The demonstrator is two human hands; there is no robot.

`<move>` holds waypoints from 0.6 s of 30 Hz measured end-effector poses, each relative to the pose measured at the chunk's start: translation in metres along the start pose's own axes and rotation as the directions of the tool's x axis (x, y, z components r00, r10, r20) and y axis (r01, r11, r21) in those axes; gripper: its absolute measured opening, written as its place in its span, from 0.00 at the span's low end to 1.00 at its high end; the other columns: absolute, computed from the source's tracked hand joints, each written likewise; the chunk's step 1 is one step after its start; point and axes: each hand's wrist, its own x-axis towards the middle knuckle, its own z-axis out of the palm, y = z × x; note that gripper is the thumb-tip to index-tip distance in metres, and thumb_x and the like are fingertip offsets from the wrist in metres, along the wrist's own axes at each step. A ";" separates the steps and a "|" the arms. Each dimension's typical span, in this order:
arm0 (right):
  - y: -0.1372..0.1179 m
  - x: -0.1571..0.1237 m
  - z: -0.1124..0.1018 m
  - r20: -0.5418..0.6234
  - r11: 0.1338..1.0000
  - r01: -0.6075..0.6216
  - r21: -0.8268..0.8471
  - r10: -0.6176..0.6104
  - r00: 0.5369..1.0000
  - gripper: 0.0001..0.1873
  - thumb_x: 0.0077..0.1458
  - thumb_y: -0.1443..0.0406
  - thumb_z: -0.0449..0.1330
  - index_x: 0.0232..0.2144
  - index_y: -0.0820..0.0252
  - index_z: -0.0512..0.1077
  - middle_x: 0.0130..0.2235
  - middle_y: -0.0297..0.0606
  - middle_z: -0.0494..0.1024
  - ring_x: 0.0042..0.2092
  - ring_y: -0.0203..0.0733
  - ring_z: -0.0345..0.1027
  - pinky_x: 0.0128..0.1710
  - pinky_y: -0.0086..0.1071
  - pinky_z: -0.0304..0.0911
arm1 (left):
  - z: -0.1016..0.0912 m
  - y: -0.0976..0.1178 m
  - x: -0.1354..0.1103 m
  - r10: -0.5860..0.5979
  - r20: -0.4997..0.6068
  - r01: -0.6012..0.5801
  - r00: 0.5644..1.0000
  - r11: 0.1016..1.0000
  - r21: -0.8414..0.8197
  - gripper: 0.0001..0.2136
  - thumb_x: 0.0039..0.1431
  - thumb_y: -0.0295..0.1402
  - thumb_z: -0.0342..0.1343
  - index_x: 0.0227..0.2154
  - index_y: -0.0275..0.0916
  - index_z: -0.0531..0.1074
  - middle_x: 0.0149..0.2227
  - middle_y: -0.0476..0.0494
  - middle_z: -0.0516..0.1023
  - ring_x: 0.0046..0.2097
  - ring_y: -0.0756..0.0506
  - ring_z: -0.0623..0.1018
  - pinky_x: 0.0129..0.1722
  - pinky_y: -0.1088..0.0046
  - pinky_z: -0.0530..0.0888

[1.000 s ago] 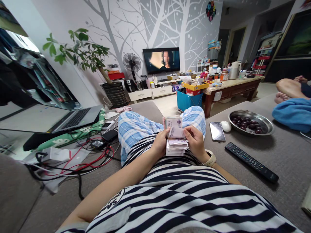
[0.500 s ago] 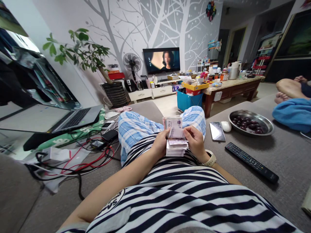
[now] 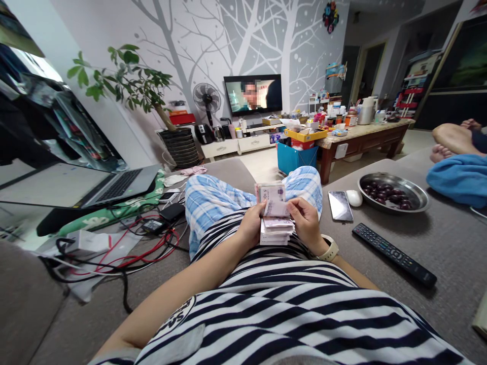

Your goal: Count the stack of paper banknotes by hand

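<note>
A stack of banknotes (image 3: pixel 274 200) is held upright over my lap, its near part folded down toward my shirt with several note edges fanned out. My left hand (image 3: pixel 251 223) is closed around the left side of the stack, thumb on top. With thumb and fingers pinched together, my right hand (image 3: pixel 306 220) grips the right edge of the notes. A pale watch (image 3: pixel 329 248) is on my right wrist. Below the hands lies my striped shirt, and beyond them my checked trousers (image 3: pixel 213 200) cover crossed legs.
To the right on the sofa are a phone (image 3: pixel 340 206), a white mouse (image 3: pixel 354 198), a metal bowl (image 3: pixel 423 202) of dark round fruit, a remote control (image 3: pixel 393 255) and another person's leg (image 3: pixel 454 138). Tangled cables (image 3: pixel 152 253) and a laptop (image 3: pixel 127 187) lie to the left.
The picture on the television has changed. My hands and the banknotes look almost the same as before.
</note>
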 end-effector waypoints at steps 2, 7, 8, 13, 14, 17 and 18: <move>-0.001 0.000 0.000 0.001 1.000 0.001 0.006 -0.001 1.000 0.16 0.65 0.53 0.59 0.31 0.56 0.74 0.28 0.32 0.73 0.30 0.40 0.63 0.32 0.33 0.58 | 0.001 0.001 -0.001 -0.005 -0.002 0.005 1.000 1.000 -0.002 0.07 0.58 0.30 0.60 0.33 0.31 0.81 0.32 0.37 0.86 0.40 0.38 0.85 0.48 0.61 0.81; -0.003 0.000 0.000 0.004 1.000 -0.006 0.020 0.006 1.000 0.17 0.65 0.53 0.59 0.30 0.56 0.74 0.27 0.32 0.71 0.29 0.39 0.62 0.31 0.33 0.58 | 0.001 0.001 -0.002 -0.005 -0.015 0.005 1.000 1.000 0.011 0.07 0.59 0.29 0.60 0.33 0.31 0.81 0.32 0.38 0.86 0.40 0.38 0.85 0.48 0.61 0.81; -0.003 0.000 0.000 0.004 1.000 -0.006 0.020 0.006 1.000 0.17 0.65 0.52 0.59 0.30 0.56 0.74 0.26 0.31 0.71 0.29 0.39 0.61 0.31 0.33 0.58 | 0.000 0.001 -0.002 -0.004 -0.011 0.004 1.000 1.000 0.011 0.07 0.59 0.30 0.60 0.33 0.31 0.81 0.32 0.38 0.86 0.40 0.38 0.85 0.48 0.61 0.81; -0.001 0.000 0.000 0.004 0.999 0.009 0.035 -0.009 1.000 0.16 0.66 0.53 0.59 0.30 0.57 0.74 0.26 0.31 0.70 0.28 0.38 0.60 0.30 0.32 0.57 | -0.003 -0.002 0.002 -0.001 0.006 0.001 1.000 1.000 0.004 0.08 0.57 0.33 0.64 0.34 0.30 0.81 0.33 0.37 0.86 0.41 0.37 0.85 0.48 0.60 0.81; 0.000 0.000 0.000 0.003 0.999 0.011 0.039 -0.011 1.000 0.16 0.66 0.54 0.59 0.30 0.57 0.75 0.26 0.31 0.70 0.28 0.38 0.60 0.30 0.32 0.57 | -0.004 -0.002 0.002 -0.001 0.002 0.001 1.000 1.000 0.003 0.09 0.57 0.33 0.64 0.34 0.30 0.81 0.33 0.37 0.86 0.41 0.37 0.85 0.48 0.60 0.81; -0.001 0.000 0.000 0.001 0.999 0.015 0.048 -0.015 1.000 0.17 0.65 0.54 0.59 0.30 0.57 0.75 0.25 0.31 0.69 0.28 0.37 0.60 0.30 0.32 0.56 | -0.006 -0.003 0.004 0.001 0.005 -0.001 1.000 1.000 -0.005 0.09 0.56 0.33 0.65 0.34 0.30 0.81 0.34 0.36 0.86 0.42 0.37 0.85 0.49 0.61 0.81; -0.001 0.000 0.000 0.000 0.999 0.015 0.048 -0.015 1.000 0.17 0.65 0.53 0.59 0.30 0.57 0.75 0.25 0.31 0.70 0.28 0.37 0.60 0.30 0.32 0.57 | -0.006 -0.003 0.005 -0.001 0.010 0.001 1.000 1.000 -0.008 0.09 0.55 0.33 0.66 0.34 0.30 0.81 0.34 0.36 0.86 0.42 0.37 0.85 0.49 0.61 0.80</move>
